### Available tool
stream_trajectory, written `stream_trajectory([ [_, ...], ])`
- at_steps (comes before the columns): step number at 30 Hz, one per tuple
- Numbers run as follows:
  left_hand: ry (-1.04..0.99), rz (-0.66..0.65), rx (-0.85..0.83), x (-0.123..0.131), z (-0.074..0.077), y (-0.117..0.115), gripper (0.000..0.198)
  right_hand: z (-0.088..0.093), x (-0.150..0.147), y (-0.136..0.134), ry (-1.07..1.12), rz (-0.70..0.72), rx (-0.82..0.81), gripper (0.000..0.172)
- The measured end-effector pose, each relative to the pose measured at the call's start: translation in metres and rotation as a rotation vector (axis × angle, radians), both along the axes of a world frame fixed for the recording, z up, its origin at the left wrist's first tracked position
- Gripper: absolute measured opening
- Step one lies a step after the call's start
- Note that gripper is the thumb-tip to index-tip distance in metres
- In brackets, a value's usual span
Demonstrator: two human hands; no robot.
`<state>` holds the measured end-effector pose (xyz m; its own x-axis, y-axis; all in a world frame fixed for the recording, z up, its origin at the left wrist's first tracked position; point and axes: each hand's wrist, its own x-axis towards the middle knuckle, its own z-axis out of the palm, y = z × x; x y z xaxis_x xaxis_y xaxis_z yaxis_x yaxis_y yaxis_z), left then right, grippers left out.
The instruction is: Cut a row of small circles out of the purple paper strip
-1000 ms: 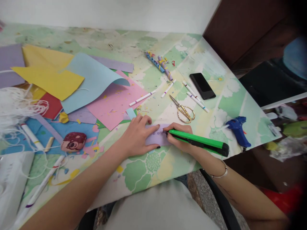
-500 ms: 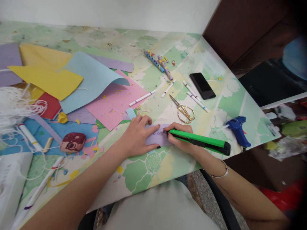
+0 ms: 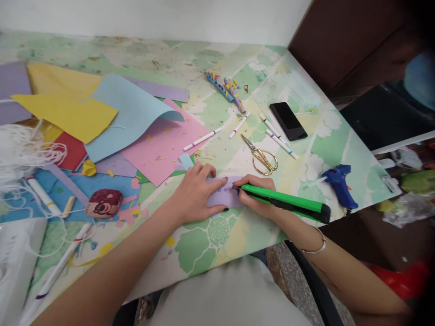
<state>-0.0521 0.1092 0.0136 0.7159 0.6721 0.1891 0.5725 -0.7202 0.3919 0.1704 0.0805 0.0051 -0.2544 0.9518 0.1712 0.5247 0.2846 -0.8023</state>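
Observation:
A small piece of purple paper with a row of little round marks lies near the table's front edge. My left hand rests on its left side, fingers spread, thumb and forefinger on the sheet. Closed around a green utility knife, my right hand sits at the paper's right side. The knife's front end meets the paper by the row of marks, its back end pointing right. My fingers hide the blade tip. A light blue paper strip lies just beyond my left hand.
Gold-handled scissors, several white markers and a black phone lie beyond my right hand. A blue glue gun is at the right. Coloured sheets, white string and a maroon case occupy the left.
Both hands, the paper and the knife keep nearly the same places. The whole view has shifted very slightly.

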Motion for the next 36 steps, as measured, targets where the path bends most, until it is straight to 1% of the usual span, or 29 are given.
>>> stream_trajectory([
  [4,0.003,0.004,0.002,0.0,0.0,0.0,0.06,0.006,0.0,-0.001,-0.008,0.028,-0.016,0.011],
  [8,0.019,0.007,0.0,0.0,0.0,0.001,0.061,0.024,0.001,-0.003,-0.02,0.091,-0.038,0.01],
  [11,0.039,0.022,0.003,0.001,0.0,-0.001,0.062,0.037,0.001,-0.007,-0.046,0.144,-0.087,0.011],
  [13,0.058,0.055,0.014,0.002,0.002,-0.005,0.062,0.045,-0.002,-0.011,-0.043,0.132,-0.062,0.007],
  [15,0.083,0.103,0.03,0.004,0.004,-0.01,0.063,0.05,-0.004,-0.016,-0.062,0.059,-0.044,0.01],
  [17,0.112,0.139,0.04,0.007,0.007,-0.016,0.063,0.053,-0.005,-0.018,-0.048,0.047,-0.028,0.014],
  [18,0.126,0.149,0.039,0.009,0.009,-0.018,0.063,0.052,-0.005,-0.017,-0.039,0.049,-0.027,0.014],
  [20,0.151,0.158,0.032,0.011,0.011,-0.022,0.063,0.047,-0.003,-0.015,-0.011,0.108,-0.013,0.01],
  [23,0.177,0.17,0.023,0.011,0.011,-0.024,0.064,0.032,0.001,-0.008,0.006,0.136,-0.042,0.011],
  [24,0.184,0.173,0.022,0.011,0.011,-0.024,0.065,0.026,0.002,-0.006,-0.004,0.134,-0.048,0.011],
  [26,0.194,0.178,0.02,0.01,0.011,-0.024,0.066,0.016,0.003,-0.003,-0.007,0.091,0.028,0.013],
  [28,0.203,0.18,0.018,0.01,0.011,-0.024,0.065,0.009,0.002,-0.003,-0.013,0.052,0.066,0.016],
  [31,0.211,0.181,0.014,0.01,0.011,-0.023,0.063,0.005,-0.002,-0.003,-0.014,0.017,0.081,0.019],
  [36,0.22,0.194,0.014,0.01,0.011,-0.024,0.063,0.007,-0.008,-0.002,-0.016,-0.037,0.088,0.017],
])
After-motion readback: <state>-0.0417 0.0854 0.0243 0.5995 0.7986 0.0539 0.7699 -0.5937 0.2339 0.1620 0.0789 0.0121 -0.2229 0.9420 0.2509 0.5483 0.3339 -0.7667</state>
